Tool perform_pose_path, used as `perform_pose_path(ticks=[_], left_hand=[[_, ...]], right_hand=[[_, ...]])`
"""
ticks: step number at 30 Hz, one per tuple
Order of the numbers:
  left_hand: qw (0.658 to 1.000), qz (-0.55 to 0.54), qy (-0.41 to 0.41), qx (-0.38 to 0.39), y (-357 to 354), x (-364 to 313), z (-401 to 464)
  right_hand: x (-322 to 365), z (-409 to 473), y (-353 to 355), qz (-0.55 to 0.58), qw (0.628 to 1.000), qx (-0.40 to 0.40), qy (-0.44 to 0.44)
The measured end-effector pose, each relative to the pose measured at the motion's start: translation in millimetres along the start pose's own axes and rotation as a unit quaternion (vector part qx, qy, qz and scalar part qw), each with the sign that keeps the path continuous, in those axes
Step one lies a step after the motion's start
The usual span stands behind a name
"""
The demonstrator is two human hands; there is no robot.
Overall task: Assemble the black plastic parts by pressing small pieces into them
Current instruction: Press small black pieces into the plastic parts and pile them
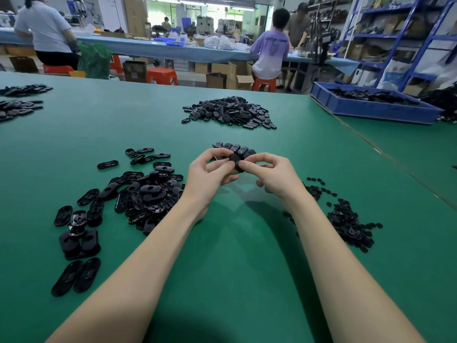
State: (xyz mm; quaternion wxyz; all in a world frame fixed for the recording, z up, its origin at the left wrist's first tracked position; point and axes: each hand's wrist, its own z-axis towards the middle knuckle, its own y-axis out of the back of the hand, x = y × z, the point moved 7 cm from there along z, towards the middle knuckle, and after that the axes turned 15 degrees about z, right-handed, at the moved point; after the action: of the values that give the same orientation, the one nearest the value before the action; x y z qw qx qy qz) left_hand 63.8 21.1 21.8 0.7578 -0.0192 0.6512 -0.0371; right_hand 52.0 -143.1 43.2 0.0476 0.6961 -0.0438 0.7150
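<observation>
Both hands met above the green table: my left hand and right hand pinched one black plastic part between curled fingertips, just in front of a short row of finished pieces. It was a glossy dark oval shell, mostly hidden by my fingers, so I could not tell which way its long axis ran. Loose oval shells lay heaped to my left, small inserts scattered to my right, and another pile sat farther back.
</observation>
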Motion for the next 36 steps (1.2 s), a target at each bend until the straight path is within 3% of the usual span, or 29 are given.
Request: perform_pose_path(ticks=[5, 12, 22, 36], left_hand=[[0.997, 0.076, 0.028, 0.012, 1.0, 3.3, 0.1], [0.996, 0.065, 0.047, 0.040, 0.6, 4.9, 0.2], [0.994, 0.040, 0.082, 0.053, -3.1, 10.1, -0.1], [0.990, 0.097, 0.096, 0.039, -2.1, 14.4, -4.9]], right_hand=[[-2.9, -1.5, -3.0, 0.000, 0.999, 0.036, -0.001], [-2.2, 0.7, -2.6, -0.010, 0.998, 0.069, -0.001], [-1.6, 2.1, -1.9, -0.029, 0.998, 0.058, 0.006], [-11.0, 4.4, 1.3, -0.057, 0.998, 0.028, 0.016]])
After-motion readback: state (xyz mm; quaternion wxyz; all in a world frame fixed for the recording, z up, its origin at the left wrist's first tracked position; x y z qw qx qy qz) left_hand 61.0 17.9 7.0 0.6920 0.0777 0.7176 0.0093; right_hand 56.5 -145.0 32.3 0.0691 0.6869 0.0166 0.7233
